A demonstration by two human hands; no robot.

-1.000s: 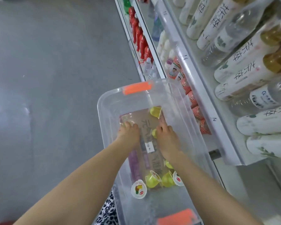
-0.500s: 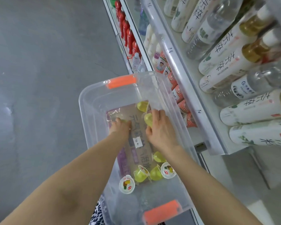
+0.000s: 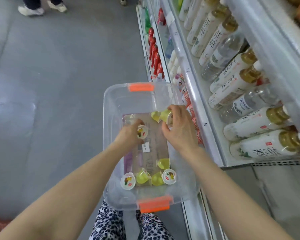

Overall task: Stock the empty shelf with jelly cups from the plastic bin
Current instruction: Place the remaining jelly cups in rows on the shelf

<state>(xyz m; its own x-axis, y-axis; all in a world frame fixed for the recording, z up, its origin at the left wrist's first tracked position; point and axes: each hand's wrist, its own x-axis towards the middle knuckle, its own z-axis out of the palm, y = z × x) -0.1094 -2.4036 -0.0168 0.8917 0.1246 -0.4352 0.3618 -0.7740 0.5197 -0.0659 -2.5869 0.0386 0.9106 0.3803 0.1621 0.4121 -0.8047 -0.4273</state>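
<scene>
A clear plastic bin (image 3: 109,108) with orange latches sits on the floor beside the shelving. Both hands are inside it. My left hand (image 3: 128,134) grips a jelly cup (image 3: 142,131) whose fruit-printed lid faces up. My right hand (image 3: 180,127) holds another yellow jelly cup (image 3: 166,116), lifted a little off the bottom. One more yellow cup (image 3: 155,115) lies just beyond it. Several jelly cups (image 3: 149,177) lie loose at the bin's near end, some on their sides.
White shelves (image 3: 197,104) run along the right, stocked with lying drink bottles (image 3: 255,122) above and red packs (image 3: 195,122) lower down. Grey floor spreads to the left. A person's shoes (image 3: 42,7) show at the top left. Leopard-print trousers (image 3: 111,224) lie below the bin.
Both hands have closed on jelly cups and lifted them off the bin's bottom. The camera view has shifted, so the bin appears lower and more central.
</scene>
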